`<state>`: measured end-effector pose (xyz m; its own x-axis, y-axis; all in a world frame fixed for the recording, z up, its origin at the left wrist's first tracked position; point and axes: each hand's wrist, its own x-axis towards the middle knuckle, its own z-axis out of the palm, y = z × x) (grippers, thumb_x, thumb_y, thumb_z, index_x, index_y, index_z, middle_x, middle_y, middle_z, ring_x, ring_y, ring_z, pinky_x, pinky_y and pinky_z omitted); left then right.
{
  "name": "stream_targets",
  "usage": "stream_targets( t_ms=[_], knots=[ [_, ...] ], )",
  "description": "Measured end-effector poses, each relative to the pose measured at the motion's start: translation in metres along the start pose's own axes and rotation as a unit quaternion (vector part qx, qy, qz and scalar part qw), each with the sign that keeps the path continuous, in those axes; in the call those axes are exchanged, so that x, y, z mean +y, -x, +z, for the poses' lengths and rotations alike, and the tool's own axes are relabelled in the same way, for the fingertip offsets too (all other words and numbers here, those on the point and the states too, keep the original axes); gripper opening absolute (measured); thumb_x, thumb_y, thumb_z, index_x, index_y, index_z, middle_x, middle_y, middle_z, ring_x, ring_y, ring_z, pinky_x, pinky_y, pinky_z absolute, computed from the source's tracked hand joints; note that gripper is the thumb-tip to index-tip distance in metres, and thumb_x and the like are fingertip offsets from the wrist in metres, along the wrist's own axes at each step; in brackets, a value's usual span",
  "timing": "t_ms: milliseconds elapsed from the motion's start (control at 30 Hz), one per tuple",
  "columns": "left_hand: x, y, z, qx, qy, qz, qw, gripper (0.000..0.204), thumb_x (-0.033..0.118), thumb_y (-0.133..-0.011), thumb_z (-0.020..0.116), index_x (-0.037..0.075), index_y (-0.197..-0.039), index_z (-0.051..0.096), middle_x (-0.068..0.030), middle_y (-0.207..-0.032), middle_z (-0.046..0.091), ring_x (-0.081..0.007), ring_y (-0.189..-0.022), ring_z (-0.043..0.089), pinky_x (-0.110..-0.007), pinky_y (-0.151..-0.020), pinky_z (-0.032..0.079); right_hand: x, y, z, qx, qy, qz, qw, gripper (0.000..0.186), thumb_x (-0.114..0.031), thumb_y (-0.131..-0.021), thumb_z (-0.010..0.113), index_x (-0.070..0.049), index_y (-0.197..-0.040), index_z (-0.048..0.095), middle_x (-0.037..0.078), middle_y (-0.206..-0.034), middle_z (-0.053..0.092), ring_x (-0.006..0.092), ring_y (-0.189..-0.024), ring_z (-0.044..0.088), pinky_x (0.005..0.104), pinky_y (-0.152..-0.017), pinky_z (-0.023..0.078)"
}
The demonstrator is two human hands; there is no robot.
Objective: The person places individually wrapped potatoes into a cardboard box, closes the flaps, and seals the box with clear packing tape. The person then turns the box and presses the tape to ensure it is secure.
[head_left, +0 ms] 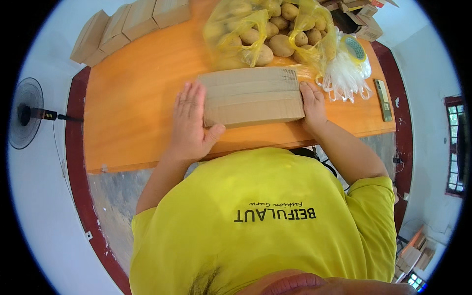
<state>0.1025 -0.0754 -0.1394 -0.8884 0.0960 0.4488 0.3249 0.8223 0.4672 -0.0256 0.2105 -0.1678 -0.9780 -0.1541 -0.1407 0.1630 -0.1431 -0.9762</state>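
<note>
A closed, elongated cardboard box [250, 101] lies on the orange table [128, 98] in front of me. My left hand [192, 118] is at the box's left end, its fingers stretched out and the thumb apart along the near corner. At the other end, my right hand [312, 105] grips the box with curled fingers.
Yellow bags of potatoes [281, 45] sit behind the box. White plastic bags [343, 78], a roll of tape [355, 48] and a phone-like object [382, 101] are at right. Cardboard boxes [135, 24] line the back left; more [368, 27] sit back right. A fan [27, 113] stands left.
</note>
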Motion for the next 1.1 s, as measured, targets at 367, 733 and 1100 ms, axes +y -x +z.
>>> stream_targets(
  t_ms=[367,733,1100],
  knots=[
    [0.019,-0.012,-0.019,-0.096,-0.217,0.042,0.970,0.075,0.051,-0.082,0.063,0.001,-0.136,0.049,-0.0163,-0.144,0.047,-0.0325,-0.139,0.036,-0.060,-0.115,0.013,-0.001,0.001,0.002,-0.014,0.023,-0.027,0.999,0.023,-0.019,-0.102,0.049,-0.002,-0.092,0.062,-0.001,-0.085,0.060,0.0076,-0.077,0.052,0.0237,-0.070,0.044],
    [0.038,-0.026,-0.019,-0.159,-0.219,0.093,0.958,0.073,0.041,-0.078,0.072,0.004,-0.137,0.049,-0.0129,-0.144,0.047,-0.0255,-0.138,0.038,-0.066,-0.112,0.011,0.001,0.001,0.003,-0.004,-0.006,-0.026,1.000,0.024,-0.021,-0.101,0.050,-0.002,-0.094,0.063,-0.002,-0.085,0.061,0.0074,-0.078,0.052,0.0237,-0.071,0.044],
    [0.049,-0.050,-0.010,-0.221,-0.171,0.153,0.948,0.079,0.043,-0.080,0.071,0.005,-0.142,0.041,-0.0112,-0.149,0.041,-0.0262,-0.141,0.034,-0.064,-0.114,0.010,0.000,0.000,0.004,0.003,0.011,-0.017,1.000,0.025,-0.022,-0.100,0.050,-0.003,-0.090,0.062,-0.001,-0.083,0.060,0.0084,-0.076,0.052,0.0248,-0.070,0.044]
  ],
)
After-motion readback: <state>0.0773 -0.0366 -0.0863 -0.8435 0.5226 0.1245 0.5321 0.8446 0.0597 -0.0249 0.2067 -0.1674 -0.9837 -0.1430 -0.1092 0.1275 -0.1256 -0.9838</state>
